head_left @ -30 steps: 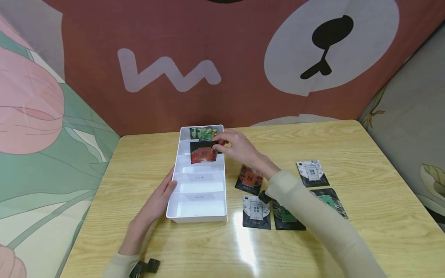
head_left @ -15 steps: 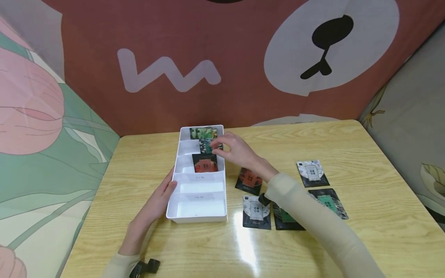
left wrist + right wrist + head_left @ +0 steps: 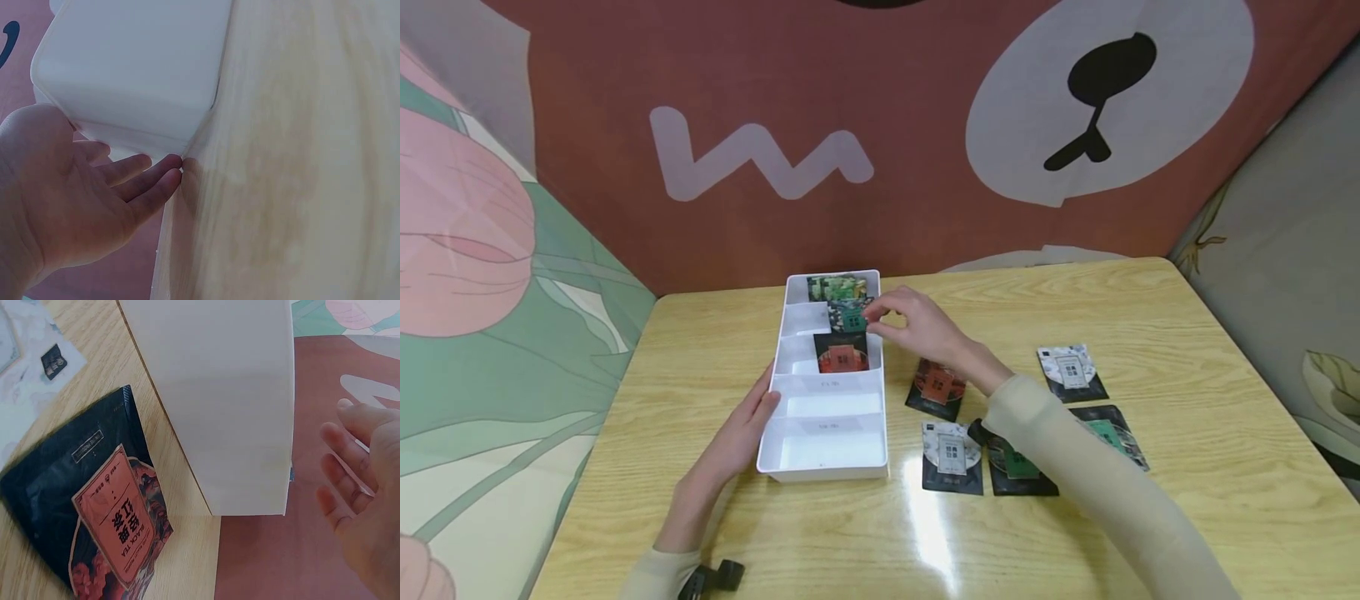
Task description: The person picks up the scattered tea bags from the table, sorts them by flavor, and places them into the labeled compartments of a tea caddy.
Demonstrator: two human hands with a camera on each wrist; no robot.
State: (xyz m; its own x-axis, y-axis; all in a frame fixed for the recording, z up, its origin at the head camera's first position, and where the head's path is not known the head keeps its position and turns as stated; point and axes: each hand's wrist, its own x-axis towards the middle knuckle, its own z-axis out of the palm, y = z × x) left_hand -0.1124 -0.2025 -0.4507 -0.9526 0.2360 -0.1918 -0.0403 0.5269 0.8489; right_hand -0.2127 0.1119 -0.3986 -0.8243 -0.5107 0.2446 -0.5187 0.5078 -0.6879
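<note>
A white divided box [image 3: 831,450] stands lengthwise on the table. My left hand [image 3: 747,429] rests against its left side, thumb at the rim; in the left wrist view the fingers [image 3: 147,187] lie nearly straight along the wall. Over the box's right rim hovers my right hand [image 3: 917,325], fingertips beside a green-labelled tea packet [image 3: 848,315] in the second compartment from the back. In the right wrist view its thumb and fingers are apart, holding nothing. A red-labelled tea packet [image 3: 841,352] sits in the third compartment, and green-patterned packets [image 3: 837,288] fill the rearmost one.
Right of the box lie a red black-tea packet [image 3: 936,387], two white-and-black packets [image 3: 951,458] and two green-labelled packets [image 3: 1024,471], partly under the right forearm. The two nearest compartments show bare white floors. A patterned wall [image 3: 760,233] rises behind the table [image 3: 970,542].
The right hand lowered the red-labelled packet into the third compartment and let go, then drew slightly right, uncovering the green-labelled packet. The left hand has stayed at the box.
</note>
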